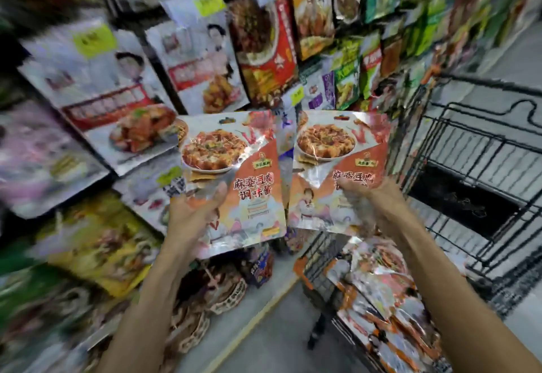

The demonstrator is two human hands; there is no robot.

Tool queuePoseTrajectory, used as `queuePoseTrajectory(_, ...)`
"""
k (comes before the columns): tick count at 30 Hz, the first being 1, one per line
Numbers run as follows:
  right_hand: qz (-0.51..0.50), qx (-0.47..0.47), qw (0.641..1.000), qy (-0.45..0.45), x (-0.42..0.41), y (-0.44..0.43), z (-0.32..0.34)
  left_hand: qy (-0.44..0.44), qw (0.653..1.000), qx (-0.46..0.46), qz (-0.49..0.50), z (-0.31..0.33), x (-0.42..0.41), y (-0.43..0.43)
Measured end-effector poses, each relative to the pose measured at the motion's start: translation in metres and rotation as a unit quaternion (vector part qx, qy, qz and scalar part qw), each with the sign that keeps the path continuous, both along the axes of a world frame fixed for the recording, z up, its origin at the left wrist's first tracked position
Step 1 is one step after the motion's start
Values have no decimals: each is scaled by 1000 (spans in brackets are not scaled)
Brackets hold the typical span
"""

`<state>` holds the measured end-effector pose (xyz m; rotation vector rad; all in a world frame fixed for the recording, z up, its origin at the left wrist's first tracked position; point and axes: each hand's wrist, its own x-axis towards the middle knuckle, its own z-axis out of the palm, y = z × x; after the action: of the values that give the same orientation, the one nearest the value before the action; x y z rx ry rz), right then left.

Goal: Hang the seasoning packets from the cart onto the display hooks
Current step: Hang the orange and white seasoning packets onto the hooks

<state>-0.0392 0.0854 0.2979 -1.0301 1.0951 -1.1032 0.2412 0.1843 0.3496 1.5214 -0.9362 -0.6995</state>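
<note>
My left hand (192,217) grips one seasoning packet (234,173) at its lower corner; my right hand (371,201) grips a second packet (334,152) just beside it, both upright before the display (123,85); spare packets (381,278) lie in the cart (475,149)

Left hand (190,214) gripping one packet (234,179), right hand (372,196) gripping a second packet (337,167) beside it, cart (469,167) at right, more packets (381,290) in cart, hung display packets (123,94) behind
</note>
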Motion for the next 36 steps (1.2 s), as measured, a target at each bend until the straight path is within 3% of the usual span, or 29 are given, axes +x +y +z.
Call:
queuePoseTrajectory(8, 201, -122, 972, -29, 139, 49, 109, -26, 985, -89, 144, 88, 88, 143)
queuePoseTrajectory(11, 245, -153, 957, -44, 196, 79, 138, -57, 974, -107, 191, 105, 126, 198)
queuePoseTrajectory(17, 343, -201, 914, -76, 298, 153, 175, -37, 951, -160, 263, 119, 206, 302)
queuePoseTrajectory(26, 351, -206, 910, -83, 412, 236, 172, -35, 958, -71, 275, 76, 345, 396)
queuePoseTrajectory(32, 356, -189, 910, -99, 456, 270, 159, -34, 959, -18, 281, 61, 405, 395)
queuePoseTrajectory(36, 355, -192, 912, -75, 476, 277, 149, -18, 971, -48, 234, 64, 423, 384)
